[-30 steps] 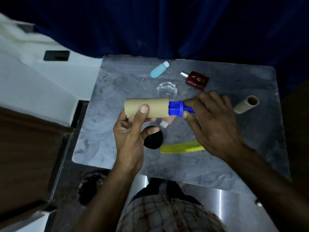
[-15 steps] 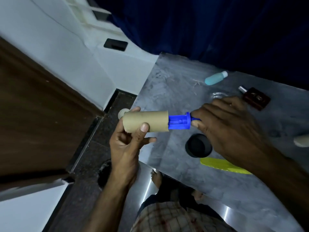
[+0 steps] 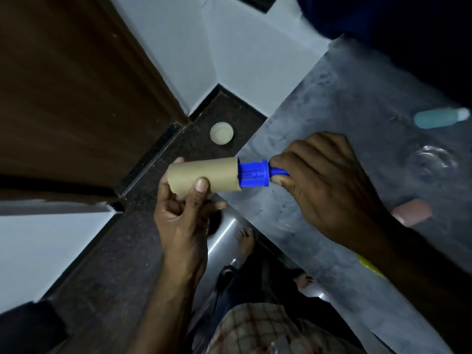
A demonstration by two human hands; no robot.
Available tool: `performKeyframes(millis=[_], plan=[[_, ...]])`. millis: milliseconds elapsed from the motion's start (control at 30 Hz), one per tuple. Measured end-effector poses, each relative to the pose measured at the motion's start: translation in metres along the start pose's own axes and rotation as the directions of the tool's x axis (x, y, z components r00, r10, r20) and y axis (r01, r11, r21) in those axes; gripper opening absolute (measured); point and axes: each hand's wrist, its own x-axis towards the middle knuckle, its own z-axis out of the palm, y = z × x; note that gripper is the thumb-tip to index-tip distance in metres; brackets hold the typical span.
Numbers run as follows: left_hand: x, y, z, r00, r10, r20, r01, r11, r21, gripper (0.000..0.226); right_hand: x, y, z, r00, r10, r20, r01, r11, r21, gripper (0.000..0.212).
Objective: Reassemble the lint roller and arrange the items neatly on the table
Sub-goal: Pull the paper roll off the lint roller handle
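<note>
left hand grips the cardboard roll; right hand closes around the blue handle, spindle partly inside the roll — both held off the table edge. step: reassembly. next, judged: push fully home along one axis.

Left hand comes up from below, forearm angled up from the bottom of the frame, palm toward the camera, thumb pressed flat across the front of the cardboard tube with the fingers curled behind it. Right hand reaches in from the lower right, back of the hand up, fingers closed round the blue handle.
</note>
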Motion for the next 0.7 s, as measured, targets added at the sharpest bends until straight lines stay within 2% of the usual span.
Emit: performKeyframes(millis=[233, 400, 500, 600, 700], plan=[[0.015, -0.017, -0.039, 0.968, -0.084, -0.236, 0.045, 0.985, -0.168, 0.036, 0.034, -0.029, 0.063, 0.986, -0.063, 0.155, 0.033, 0.982, 0.187, 0.017], [0.024, -0.030, -0.063, 0.902, -0.194, -0.386, 0.065, 0.945, -0.322, 0.038, 0.054, -0.042, 0.090, 0.985, -0.169, 0.036, 0.164, 0.979, 0.120, 0.012], [0.031, -0.034, -0.086, 0.862, -0.164, -0.480, 0.023, 0.958, -0.286, 0.035, 0.066, -0.046, 0.109, 0.976, -0.218, 0.021, 0.215, 0.971, 0.106, 0.009], [0.035, -0.041, -0.103, 0.868, -0.085, -0.490, -0.022, 0.978, -0.208, 0.021, 0.078, -0.052, 0.127, 0.953, -0.271, 0.133, 0.247, 0.954, 0.171, 0.012], [0.040, -0.048, -0.117, 0.857, -0.061, -0.511, -0.033, 0.985, -0.172, 0.020, 0.086, -0.061, 0.141, 0.924, -0.286, 0.254, 0.221, 0.941, 0.256, 0.014]])
